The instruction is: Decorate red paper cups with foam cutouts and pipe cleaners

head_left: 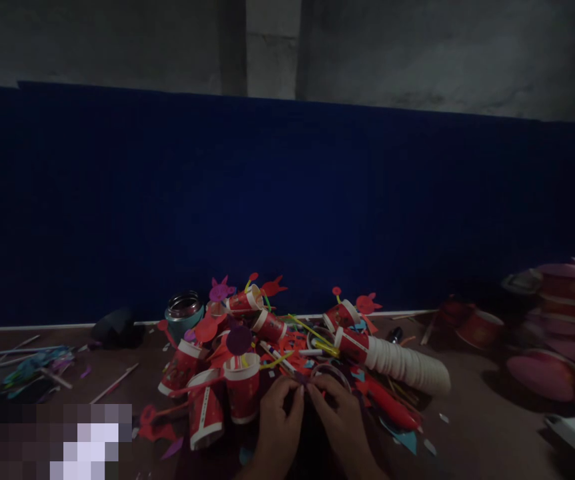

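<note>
My left hand [281, 408] and my right hand [336, 410] meet at the front of the table, fingertips almost touching. Both pinch a small dark purple piece [300, 378], perhaps paper; fingers cover most of it. Just left of my left hand stands an upright red paper cup [244, 393] with a white rim. Another red cup [206, 410] leans beside it. Behind my hands lie markers [301, 353], red paper scraps and a roll of clear tape [331, 375]. To the right of my right hand is a red tool-like object [392, 405], its kind unclear.
A long stack of nested paper cups [407, 363] lies on its side at right. An open teal flask [184, 313] stands at back left. Piled pink and red items [567, 320] sit far right, blurred. A blue panel [287, 200] rises behind the table.
</note>
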The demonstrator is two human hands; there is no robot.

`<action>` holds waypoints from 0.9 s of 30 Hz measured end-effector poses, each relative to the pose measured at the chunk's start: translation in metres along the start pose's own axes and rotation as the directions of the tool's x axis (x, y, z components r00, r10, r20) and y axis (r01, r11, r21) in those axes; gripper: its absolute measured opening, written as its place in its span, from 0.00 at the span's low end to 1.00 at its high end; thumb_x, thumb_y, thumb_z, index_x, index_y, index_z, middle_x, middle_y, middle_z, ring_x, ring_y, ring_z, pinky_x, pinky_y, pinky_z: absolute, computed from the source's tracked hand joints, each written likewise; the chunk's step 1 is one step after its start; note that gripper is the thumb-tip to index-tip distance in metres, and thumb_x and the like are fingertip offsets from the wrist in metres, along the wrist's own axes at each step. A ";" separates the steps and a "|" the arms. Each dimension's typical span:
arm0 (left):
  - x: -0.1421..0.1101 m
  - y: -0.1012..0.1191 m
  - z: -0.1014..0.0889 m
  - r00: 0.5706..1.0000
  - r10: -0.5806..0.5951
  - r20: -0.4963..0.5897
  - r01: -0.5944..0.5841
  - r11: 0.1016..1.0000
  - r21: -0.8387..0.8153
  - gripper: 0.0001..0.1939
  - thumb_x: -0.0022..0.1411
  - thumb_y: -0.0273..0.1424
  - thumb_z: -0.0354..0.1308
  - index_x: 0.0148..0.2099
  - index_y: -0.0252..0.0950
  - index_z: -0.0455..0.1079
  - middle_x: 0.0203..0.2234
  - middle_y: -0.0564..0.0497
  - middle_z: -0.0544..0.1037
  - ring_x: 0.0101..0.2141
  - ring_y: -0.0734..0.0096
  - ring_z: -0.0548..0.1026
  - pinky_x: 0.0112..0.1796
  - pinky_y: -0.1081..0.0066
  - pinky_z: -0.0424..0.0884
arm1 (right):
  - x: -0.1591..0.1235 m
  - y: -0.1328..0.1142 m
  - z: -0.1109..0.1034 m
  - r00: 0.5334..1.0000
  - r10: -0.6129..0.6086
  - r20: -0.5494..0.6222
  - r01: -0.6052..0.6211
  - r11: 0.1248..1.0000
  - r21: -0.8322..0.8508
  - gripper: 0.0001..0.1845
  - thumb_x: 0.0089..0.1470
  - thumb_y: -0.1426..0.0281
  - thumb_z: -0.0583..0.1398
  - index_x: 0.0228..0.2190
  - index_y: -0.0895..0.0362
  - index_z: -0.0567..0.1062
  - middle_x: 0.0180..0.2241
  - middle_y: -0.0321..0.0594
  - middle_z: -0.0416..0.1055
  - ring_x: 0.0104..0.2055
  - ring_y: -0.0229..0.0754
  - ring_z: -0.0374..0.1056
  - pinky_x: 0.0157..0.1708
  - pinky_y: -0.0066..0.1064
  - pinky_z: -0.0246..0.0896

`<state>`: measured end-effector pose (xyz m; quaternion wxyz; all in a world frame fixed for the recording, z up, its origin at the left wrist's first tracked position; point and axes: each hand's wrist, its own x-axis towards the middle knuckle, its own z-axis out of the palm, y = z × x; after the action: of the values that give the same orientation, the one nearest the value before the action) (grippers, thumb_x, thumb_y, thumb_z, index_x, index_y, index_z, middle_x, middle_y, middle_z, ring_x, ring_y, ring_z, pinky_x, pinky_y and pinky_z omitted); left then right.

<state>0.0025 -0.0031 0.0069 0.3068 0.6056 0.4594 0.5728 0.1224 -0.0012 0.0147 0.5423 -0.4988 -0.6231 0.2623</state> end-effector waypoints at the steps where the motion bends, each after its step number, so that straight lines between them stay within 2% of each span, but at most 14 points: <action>1: 0.000 0.000 0.000 1.000 0.005 0.000 -0.005 1.000 0.002 0.09 0.58 0.32 0.50 0.28 0.36 0.68 0.23 0.51 0.73 0.27 0.70 0.71 0.31 0.74 0.67 | 0.000 -0.001 0.000 1.000 -0.007 -0.003 0.007 1.000 0.002 0.09 0.49 0.65 0.59 0.25 0.56 0.76 0.27 0.42 0.75 0.31 0.44 0.71 0.33 0.29 0.66; 6: 0.000 0.001 -0.001 1.000 0.022 0.000 -0.022 1.000 0.012 0.09 0.58 0.31 0.50 0.28 0.36 0.67 0.24 0.51 0.73 0.27 0.70 0.71 0.31 0.74 0.67 | 0.001 -0.003 0.000 0.999 -0.032 -0.021 0.032 0.999 0.006 0.09 0.50 0.65 0.59 0.25 0.56 0.76 0.26 0.41 0.75 0.30 0.44 0.71 0.30 0.28 0.67; 10: 0.000 0.000 -0.001 1.000 0.024 0.000 -0.024 0.999 0.030 0.10 0.59 0.31 0.49 0.28 0.36 0.67 0.24 0.51 0.73 0.27 0.70 0.71 0.31 0.73 0.67 | 0.001 0.000 0.000 0.997 -0.071 -0.023 0.070 0.997 -0.022 0.10 0.50 0.65 0.59 0.25 0.56 0.77 0.28 0.43 0.76 0.32 0.45 0.72 0.32 0.31 0.69; 21: -0.001 -0.002 -0.003 0.999 0.036 -0.016 -0.034 0.992 0.118 0.08 0.58 0.29 0.50 0.29 0.36 0.68 0.25 0.50 0.74 0.28 0.68 0.72 0.32 0.72 0.67 | -0.006 0.011 0.001 0.963 -0.268 -0.036 0.242 0.914 -0.327 0.10 0.53 0.67 0.56 0.29 0.55 0.78 0.30 0.44 0.77 0.34 0.46 0.72 0.36 0.36 0.68; 27: -0.003 -0.001 -0.003 0.998 0.050 0.027 -0.053 0.989 0.141 0.09 0.59 0.29 0.49 0.29 0.36 0.68 0.25 0.51 0.73 0.28 0.70 0.72 0.32 0.72 0.67 | -0.006 0.006 0.003 0.968 -0.248 -0.037 0.224 0.919 -0.324 0.13 0.55 0.65 0.55 0.27 0.56 0.77 0.29 0.45 0.77 0.32 0.45 0.72 0.34 0.34 0.69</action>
<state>-0.0001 -0.0056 0.0056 0.2536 0.6440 0.4794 0.5395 0.1216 -0.0041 0.0057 0.5064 -0.5103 -0.6913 0.0721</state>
